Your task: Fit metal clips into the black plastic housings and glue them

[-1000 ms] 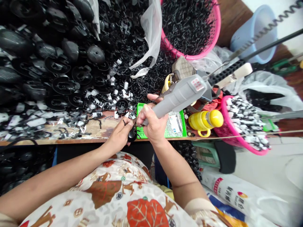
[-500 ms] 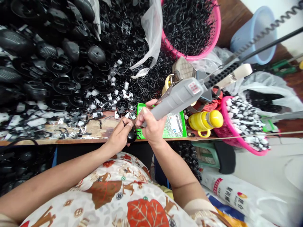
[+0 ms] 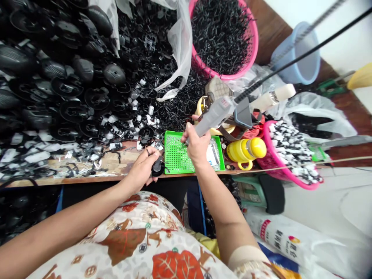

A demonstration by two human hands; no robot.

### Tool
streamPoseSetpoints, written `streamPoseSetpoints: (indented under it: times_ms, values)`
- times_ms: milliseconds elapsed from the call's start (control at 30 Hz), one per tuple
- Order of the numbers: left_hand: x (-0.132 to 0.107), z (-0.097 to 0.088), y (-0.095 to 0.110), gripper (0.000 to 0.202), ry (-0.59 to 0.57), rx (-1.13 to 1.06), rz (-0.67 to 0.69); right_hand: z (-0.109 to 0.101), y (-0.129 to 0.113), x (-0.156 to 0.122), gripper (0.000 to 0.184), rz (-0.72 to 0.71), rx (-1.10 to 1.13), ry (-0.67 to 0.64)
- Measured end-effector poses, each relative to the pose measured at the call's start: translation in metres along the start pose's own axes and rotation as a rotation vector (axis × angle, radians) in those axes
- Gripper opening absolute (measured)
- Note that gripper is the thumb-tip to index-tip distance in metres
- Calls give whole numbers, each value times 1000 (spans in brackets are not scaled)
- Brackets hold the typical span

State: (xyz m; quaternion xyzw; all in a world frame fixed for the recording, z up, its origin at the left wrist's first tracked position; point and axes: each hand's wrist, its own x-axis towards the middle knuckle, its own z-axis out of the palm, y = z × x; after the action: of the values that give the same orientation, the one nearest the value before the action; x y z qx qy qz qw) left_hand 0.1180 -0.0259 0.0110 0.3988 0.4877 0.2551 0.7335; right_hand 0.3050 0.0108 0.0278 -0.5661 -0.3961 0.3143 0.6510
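Grey driver (image 3: 215,115) clenched in right hand (image 3: 197,147); left hand (image 3: 145,164) clasps part (image 3: 157,168) at bench edge (image 3: 87,179).

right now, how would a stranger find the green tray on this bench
Follow the wooden bench edge to the right hand gripping a grey tool. Beneath it, between loose black parts and a yellow bottle, lies the tray: flat, bright green, gridded with holes.

White printed plastic sack (image 3: 290,242): red characters, too blurred to read. Grey electric screwdriver (image 3: 213,115): red-and-white label (image 3: 224,103), illegible.
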Motion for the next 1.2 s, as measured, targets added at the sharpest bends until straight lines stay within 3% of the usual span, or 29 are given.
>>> streamPoseSetpoints:
  times_ms: [167,367,600,833,1000,1200]
  values:
    - [0,-4,1,35,-84,-121,34,8,9,-7,35,39,-105,-8]
    - [-3,-8,-3,51,-108,83,77,11,5,-11,34,27,-108,5]
    - [0,-4,-2,52,-74,220,55,10,6,-15,37,26,-82,14]
    - [1,-5,0,52,-76,241,29,19,-27,-29,38,-112,213,44]
    - [1,-4,-1,51,-88,217,56,43,-44,-51,37,17,333,-38]
    - [3,-6,-8,47,-67,215,135,54,-31,-59,35,95,308,-133]
